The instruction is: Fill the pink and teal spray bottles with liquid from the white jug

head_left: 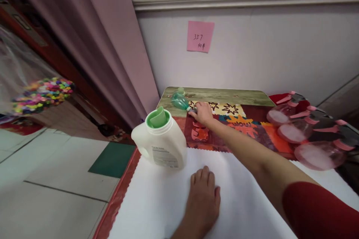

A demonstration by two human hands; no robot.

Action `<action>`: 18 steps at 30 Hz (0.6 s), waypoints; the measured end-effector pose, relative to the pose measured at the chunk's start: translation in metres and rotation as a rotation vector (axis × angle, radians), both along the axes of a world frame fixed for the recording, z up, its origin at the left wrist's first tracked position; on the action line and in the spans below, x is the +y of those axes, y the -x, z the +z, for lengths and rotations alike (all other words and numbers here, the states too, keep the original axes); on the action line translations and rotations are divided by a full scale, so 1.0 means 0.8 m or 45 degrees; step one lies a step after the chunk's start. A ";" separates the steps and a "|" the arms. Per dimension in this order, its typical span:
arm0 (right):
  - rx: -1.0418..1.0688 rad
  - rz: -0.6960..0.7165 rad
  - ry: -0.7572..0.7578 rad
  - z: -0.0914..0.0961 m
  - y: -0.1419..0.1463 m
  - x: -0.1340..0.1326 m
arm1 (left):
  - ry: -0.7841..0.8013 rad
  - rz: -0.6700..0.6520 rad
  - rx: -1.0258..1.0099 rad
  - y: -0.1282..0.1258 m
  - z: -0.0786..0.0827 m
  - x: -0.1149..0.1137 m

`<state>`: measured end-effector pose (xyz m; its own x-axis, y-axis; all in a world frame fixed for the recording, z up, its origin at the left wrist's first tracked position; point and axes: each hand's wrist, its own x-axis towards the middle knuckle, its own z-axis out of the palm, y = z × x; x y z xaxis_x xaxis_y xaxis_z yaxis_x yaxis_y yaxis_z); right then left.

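head view: jug uncapped, pink bottles part-filled; right hand curled round far green bottle, left hand flat, empty.

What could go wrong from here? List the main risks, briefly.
The white jug's green spout is uncapped, so a knock might spill whatever is inside. The right hand has the green bottle only by its narrow end; it could slip or swing. Drawing back, the right forearm might bump the pink spray bottles beside it.
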<state>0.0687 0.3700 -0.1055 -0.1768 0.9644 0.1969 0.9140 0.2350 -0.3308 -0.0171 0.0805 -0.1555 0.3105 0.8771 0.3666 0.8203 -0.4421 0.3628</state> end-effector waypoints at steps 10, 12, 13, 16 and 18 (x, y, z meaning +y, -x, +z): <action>-0.033 -0.157 0.042 0.001 0.041 0.030 | 0.120 -0.011 -0.006 0.002 -0.002 0.000; -0.056 -0.157 -0.004 0.027 0.004 0.010 | 0.168 0.001 -0.038 0.004 -0.001 -0.002; -0.090 -0.134 -0.065 0.043 -0.020 -0.004 | 0.171 0.003 -0.065 0.005 -0.002 -0.002; -0.309 0.005 -0.174 0.103 -0.098 -0.064 | 0.034 0.009 -0.204 0.007 0.000 -0.003; -0.483 0.128 -0.098 0.147 -0.137 -0.116 | -0.127 0.043 -0.292 0.006 0.010 -0.001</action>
<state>0.1779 0.2773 0.0122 -0.3437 0.9235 0.1702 0.9390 0.3406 0.0481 -0.0217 0.0799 -0.1474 0.1806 0.8414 0.5094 0.7365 -0.4590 0.4969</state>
